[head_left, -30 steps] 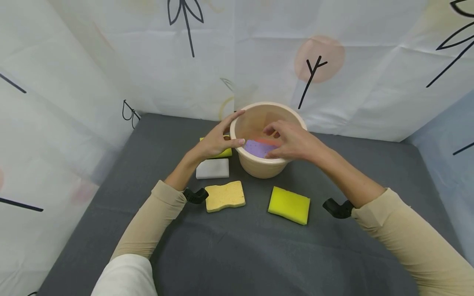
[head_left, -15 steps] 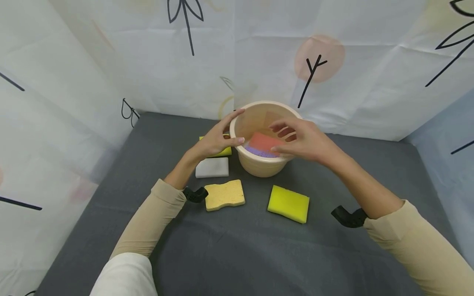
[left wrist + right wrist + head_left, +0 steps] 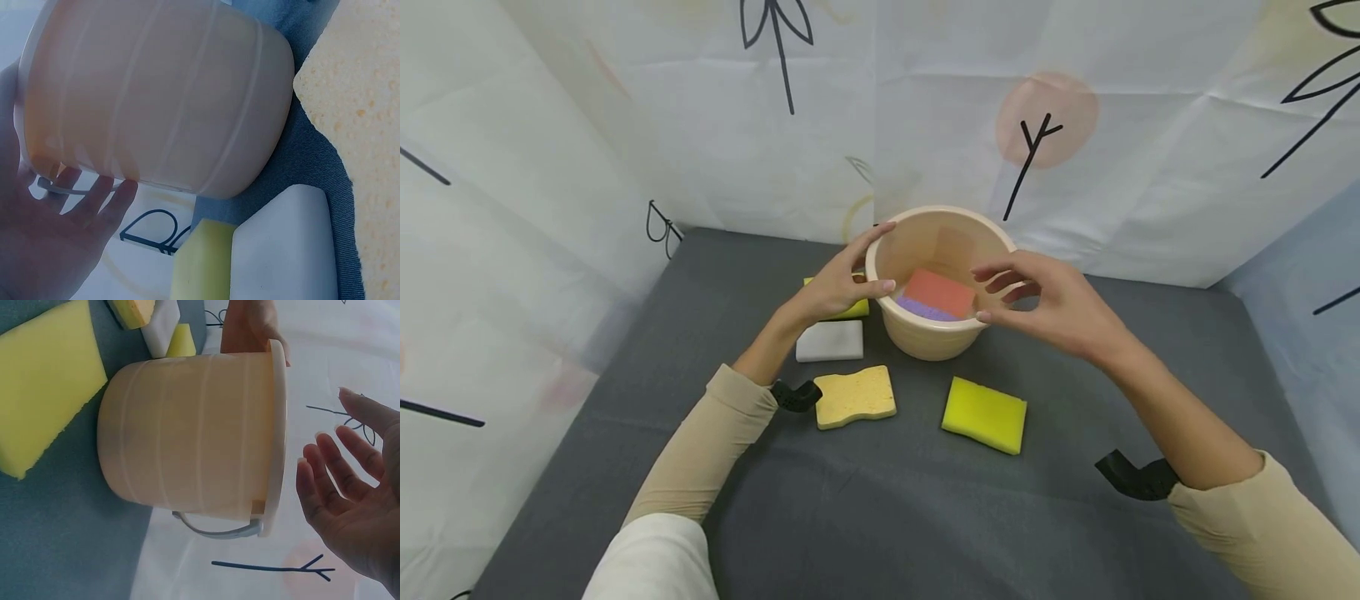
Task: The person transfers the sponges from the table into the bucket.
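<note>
A peach-coloured bucket (image 3: 931,340) stands upright at the back of the dark table. Inside it lie a red-orange sponge (image 3: 938,292) and, partly beneath that, a purple sponge (image 3: 925,309). My left hand (image 3: 838,285) holds the bucket's left side at the rim; the left wrist view shows its fingers (image 3: 115,203) against the outer wall. Just off the right side of the rim, my right hand (image 3: 1052,300) is raised, fingers loosely bent and apart, with nothing in it. In the right wrist view, a gap separates this hand (image 3: 362,481) from the bucket.
In front of the bucket lie a pale yellow wavy sponge (image 3: 856,397) and a bright yellow sponge (image 3: 985,415). A white sponge (image 3: 831,342) sits left of it, with another yellow sponge (image 3: 853,310) partly behind my left hand. A patterned cloth (image 3: 700,108) hangs behind the table.
My right hand has let go of the red-orange sponge, which now rests in the bucket on the purple one. That hand has drawn back to the right; the left hand has stayed put.
</note>
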The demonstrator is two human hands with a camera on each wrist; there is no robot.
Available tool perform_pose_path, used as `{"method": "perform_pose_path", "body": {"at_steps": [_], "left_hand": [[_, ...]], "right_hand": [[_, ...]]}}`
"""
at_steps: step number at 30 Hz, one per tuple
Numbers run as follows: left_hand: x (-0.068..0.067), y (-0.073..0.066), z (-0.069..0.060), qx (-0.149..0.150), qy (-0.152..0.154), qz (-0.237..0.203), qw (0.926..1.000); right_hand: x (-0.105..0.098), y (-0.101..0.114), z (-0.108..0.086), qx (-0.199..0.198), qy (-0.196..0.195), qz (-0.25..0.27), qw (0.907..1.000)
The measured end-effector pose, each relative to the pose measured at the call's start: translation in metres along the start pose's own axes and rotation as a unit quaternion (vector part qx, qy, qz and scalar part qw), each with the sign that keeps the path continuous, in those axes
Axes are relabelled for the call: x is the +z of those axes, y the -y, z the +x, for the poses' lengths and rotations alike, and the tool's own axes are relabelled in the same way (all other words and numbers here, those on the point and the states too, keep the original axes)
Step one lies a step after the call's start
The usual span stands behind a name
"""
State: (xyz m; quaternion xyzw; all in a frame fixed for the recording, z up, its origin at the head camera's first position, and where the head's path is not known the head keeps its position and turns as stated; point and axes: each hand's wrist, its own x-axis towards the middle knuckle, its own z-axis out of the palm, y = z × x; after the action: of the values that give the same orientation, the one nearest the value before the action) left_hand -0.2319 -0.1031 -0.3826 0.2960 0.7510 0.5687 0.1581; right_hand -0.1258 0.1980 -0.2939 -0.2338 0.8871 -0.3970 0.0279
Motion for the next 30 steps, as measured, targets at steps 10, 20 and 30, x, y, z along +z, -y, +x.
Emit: {"method": "perform_pose_path", "body": {"at_steps": [10, 20, 30], "left_hand": [[0.001, 0.000, -0.001, -0.003, -0.006, 0.007, 1.0000], [0.001, -0.001, -0.001, -0.004, -0.004, 0.004, 1.0000], [0.002, 0.000, -0.001, 0.000, -0.005, 0.001, 1.0000]], "right_hand": [[-0.002, -0.006, -0.028, -0.025, -0.018, -0.019, 0.9993], [0.004, -0.016, -0.047, -0.036, -0.020, -0.001, 0.9991], [0.023, -0.037, -0.067, -0.017, -0.013, -0.001, 0.9998]]}}
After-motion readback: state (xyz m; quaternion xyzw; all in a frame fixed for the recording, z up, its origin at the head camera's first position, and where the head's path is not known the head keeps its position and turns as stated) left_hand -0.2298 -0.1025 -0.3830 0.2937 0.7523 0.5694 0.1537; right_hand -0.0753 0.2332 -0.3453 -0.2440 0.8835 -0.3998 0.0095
